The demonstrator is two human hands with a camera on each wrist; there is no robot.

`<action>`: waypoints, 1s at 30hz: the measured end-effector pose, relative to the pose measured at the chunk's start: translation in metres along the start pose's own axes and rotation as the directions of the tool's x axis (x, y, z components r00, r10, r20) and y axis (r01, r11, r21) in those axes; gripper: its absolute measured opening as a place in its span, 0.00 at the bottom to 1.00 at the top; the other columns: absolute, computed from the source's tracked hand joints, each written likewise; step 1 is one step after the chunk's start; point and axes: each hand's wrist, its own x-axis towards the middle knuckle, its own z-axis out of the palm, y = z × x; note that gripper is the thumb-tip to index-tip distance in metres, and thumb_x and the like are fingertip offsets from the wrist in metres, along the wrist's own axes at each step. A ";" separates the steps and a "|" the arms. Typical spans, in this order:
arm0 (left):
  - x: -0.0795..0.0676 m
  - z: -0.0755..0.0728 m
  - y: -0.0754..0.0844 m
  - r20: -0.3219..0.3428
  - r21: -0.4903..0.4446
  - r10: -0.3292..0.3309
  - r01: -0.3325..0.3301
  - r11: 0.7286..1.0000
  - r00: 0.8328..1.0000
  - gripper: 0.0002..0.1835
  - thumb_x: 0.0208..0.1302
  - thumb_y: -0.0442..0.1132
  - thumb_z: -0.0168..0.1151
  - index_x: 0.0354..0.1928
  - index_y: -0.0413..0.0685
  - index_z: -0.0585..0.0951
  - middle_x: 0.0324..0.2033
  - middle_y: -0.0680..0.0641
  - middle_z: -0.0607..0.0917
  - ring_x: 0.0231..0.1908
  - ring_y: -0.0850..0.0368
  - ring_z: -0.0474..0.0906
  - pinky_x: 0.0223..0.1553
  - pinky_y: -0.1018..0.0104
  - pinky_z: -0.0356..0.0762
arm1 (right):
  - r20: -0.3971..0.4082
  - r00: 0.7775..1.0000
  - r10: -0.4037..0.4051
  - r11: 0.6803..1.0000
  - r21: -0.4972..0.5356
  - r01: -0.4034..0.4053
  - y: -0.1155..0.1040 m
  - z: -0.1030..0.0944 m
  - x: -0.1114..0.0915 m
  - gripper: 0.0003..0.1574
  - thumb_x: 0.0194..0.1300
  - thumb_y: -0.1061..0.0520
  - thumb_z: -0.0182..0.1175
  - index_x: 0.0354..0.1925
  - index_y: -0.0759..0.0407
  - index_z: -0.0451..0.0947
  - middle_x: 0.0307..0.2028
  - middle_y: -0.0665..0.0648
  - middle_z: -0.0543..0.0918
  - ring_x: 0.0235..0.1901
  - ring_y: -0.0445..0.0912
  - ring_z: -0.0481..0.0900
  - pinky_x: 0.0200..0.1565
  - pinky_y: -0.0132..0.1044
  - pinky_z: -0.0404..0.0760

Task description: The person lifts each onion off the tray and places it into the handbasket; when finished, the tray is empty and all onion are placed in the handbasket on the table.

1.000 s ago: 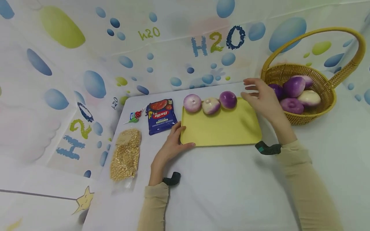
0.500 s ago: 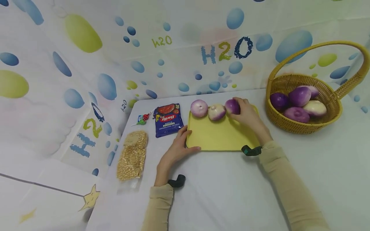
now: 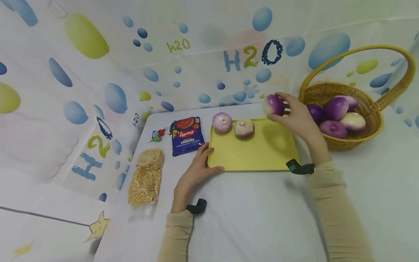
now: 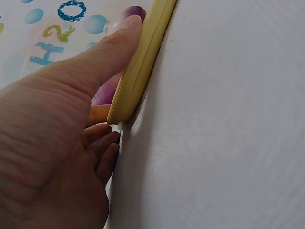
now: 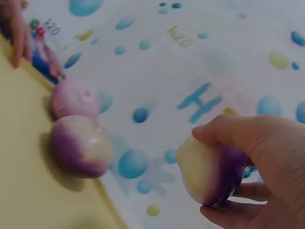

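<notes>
My right hand [image 3: 296,113] pinches a purple-and-cream onion [image 3: 273,105] between thumb and fingers, raised above the far right part of a yellow tray [image 3: 262,153]. In the right wrist view the cream end of this onion [image 5: 198,167] points away from the palm. My left hand [image 3: 196,168] grips the tray's near left corner, thumb along the front rim and fingers at the left side. Two more onions lie at the tray's far edge: a pale pink one [image 3: 222,122] on the left and a cream-and-purple one [image 3: 244,128] beside it.
Right of the tray stands a wicker basket [image 3: 347,143] with a tall handle, holding several onions [image 3: 336,108]. To the left lie a blue Barilla packet [image 3: 187,136], lollipops [image 3: 157,134] and a clear bag of yellowish grains [image 3: 146,178]. A printed curtain [image 3: 203,72] hangs behind the table.
The right hand came in from the right, took hold of the rightmost onion on the tray, then lifted it up and to the right. The left hand stays at the tray corner.
</notes>
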 end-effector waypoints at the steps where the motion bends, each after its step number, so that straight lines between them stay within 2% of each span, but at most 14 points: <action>1: 0.001 0.000 0.000 0.003 0.002 0.003 -0.003 1.000 1.000 0.49 0.49 0.66 0.66 0.68 0.48 0.62 0.72 0.56 0.48 0.71 0.51 0.48 0.66 0.48 0.55 | -0.015 1.000 -0.006 1.000 0.002 0.006 -0.004 -0.007 -0.002 0.52 0.55 0.37 0.66 0.71 0.45 0.54 0.68 0.54 0.62 0.60 0.57 0.68 0.56 0.54 0.70; 7: 0.003 -0.004 0.000 0.002 0.003 -0.013 0.013 1.000 1.000 0.50 0.49 0.67 0.65 0.69 0.50 0.61 0.72 0.58 0.46 0.71 0.51 0.47 0.66 0.47 0.54 | -0.079 0.996 0.053 0.997 -0.046 -0.056 -0.012 -0.053 -0.015 0.49 0.56 0.38 0.65 0.70 0.39 0.55 0.67 0.54 0.64 0.60 0.56 0.68 0.57 0.56 0.69; 11: 0.003 -0.007 -0.002 0.001 0.008 -0.025 0.025 1.000 1.000 0.50 0.48 0.67 0.65 0.69 0.50 0.61 0.72 0.59 0.46 0.71 0.52 0.46 0.66 0.47 0.54 | -0.095 0.986 0.138 0.988 -0.054 -0.143 -0.003 -0.079 -0.024 0.46 0.56 0.38 0.65 0.69 0.31 0.55 0.67 0.54 0.64 0.62 0.56 0.66 0.58 0.58 0.65; 14: 0.002 -0.008 -0.003 0.001 0.004 -0.023 0.023 1.000 1.000 0.49 0.49 0.67 0.66 0.69 0.50 0.61 0.72 0.59 0.46 0.71 0.52 0.46 0.66 0.47 0.53 | -0.112 0.972 0.206 0.977 -0.035 -0.211 0.009 -0.091 -0.029 0.48 0.57 0.37 0.64 0.69 0.27 0.51 0.70 0.52 0.59 0.65 0.57 0.61 0.61 0.59 0.61; 17: 0.002 -0.007 -0.005 -0.002 0.003 -0.019 0.019 1.000 1.000 0.49 0.49 0.66 0.66 0.69 0.49 0.61 0.72 0.58 0.46 0.71 0.52 0.46 0.66 0.47 0.54 | -0.144 0.953 0.268 0.964 0.042 -0.264 0.022 -0.092 -0.028 0.48 0.57 0.37 0.63 0.70 0.27 0.49 0.71 0.50 0.56 0.67 0.55 0.58 0.64 0.59 0.56; 20: 0.002 -0.006 -0.006 -0.004 0.001 -0.018 0.018 1.000 1.000 0.49 0.49 0.66 0.66 0.69 0.49 0.61 0.72 0.58 0.46 0.71 0.53 0.46 0.66 0.48 0.53 | -0.189 0.938 0.290 0.956 0.098 -0.276 0.036 -0.088 -0.021 0.48 0.58 0.37 0.62 0.70 0.28 0.49 0.71 0.50 0.57 0.67 0.53 0.58 0.64 0.58 0.55; 25: 0.002 -0.003 -0.004 0.004 -0.006 -0.024 0.024 1.000 1.000 0.49 0.50 0.66 0.66 0.69 0.49 0.61 0.72 0.58 0.46 0.71 0.54 0.45 0.66 0.49 0.53 | -0.275 0.908 0.316 0.949 0.107 -0.297 0.057 -0.082 -0.013 0.48 0.59 0.36 0.60 0.71 0.30 0.48 0.71 0.50 0.56 0.67 0.52 0.59 0.66 0.53 0.57; 28: 0.002 -0.001 -0.002 0.014 -0.012 -0.023 0.023 1.000 1.000 0.49 0.50 0.66 0.66 0.69 0.50 0.61 0.72 0.58 0.46 0.71 0.54 0.45 0.66 0.48 0.53 | -0.356 0.877 0.322 0.946 0.163 -0.281 0.065 -0.082 -0.011 0.46 0.61 0.39 0.59 0.71 0.33 0.49 0.71 0.50 0.56 0.68 0.47 0.58 0.67 0.44 0.58; 30: 0.002 -0.001 0.000 0.020 -0.012 -0.019 0.019 1.000 1.000 0.49 0.50 0.66 0.66 0.69 0.50 0.61 0.72 0.59 0.46 0.71 0.53 0.45 0.66 0.47 0.53 | -0.428 0.846 0.319 0.945 0.213 -0.249 0.067 -0.082 -0.011 0.44 0.62 0.43 0.59 0.71 0.36 0.52 0.70 0.51 0.58 0.68 0.44 0.58 0.66 0.38 0.58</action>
